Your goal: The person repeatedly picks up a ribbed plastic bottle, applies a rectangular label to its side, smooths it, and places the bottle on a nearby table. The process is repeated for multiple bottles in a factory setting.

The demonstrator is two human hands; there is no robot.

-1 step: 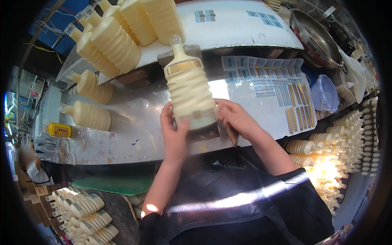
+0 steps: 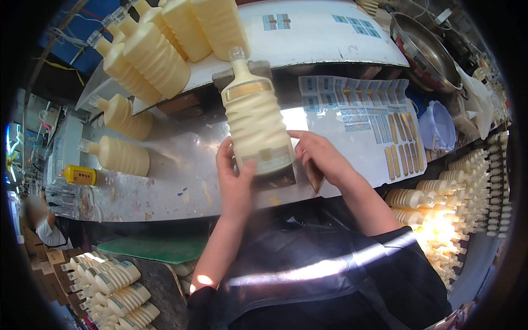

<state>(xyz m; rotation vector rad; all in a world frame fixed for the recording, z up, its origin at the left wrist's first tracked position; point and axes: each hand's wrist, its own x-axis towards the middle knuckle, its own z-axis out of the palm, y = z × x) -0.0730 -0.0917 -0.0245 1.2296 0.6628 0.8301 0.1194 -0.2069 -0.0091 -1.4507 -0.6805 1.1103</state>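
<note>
A cream bottle [image 2: 254,124] with wavy ridges and a clear cap [image 2: 236,53] leans back in front of me. Around its shoulder runs a gold strip [image 2: 247,89], and a pale silvery label [image 2: 268,155] lies across its lower front. My left hand [image 2: 234,170] grips the lower left side, thumb over the label's edge. At the lower right side, my right hand [image 2: 324,157] has its index finger stretched to the bottle's edge. Its other fingers are curled round a flat brown piece [image 2: 315,179] with a pointed lower end; most of that piece is hidden.
Label sheets [image 2: 360,118] with blue-silver and gold strips lie right on the metal table [image 2: 181,165]. Cream bottles [image 2: 124,157] and a yellow container [image 2: 80,175] stand left. A raised white shelf [image 2: 313,36] holds more bottles. Beyond the sheets are a lilac bucket [image 2: 438,126] and a pan [image 2: 423,49].
My right hand has lifted slightly and its index finger has straightened toward the bottle's edge. The brown piece has shifted a little with it. My left hand and the bottle have hardly moved.
</note>
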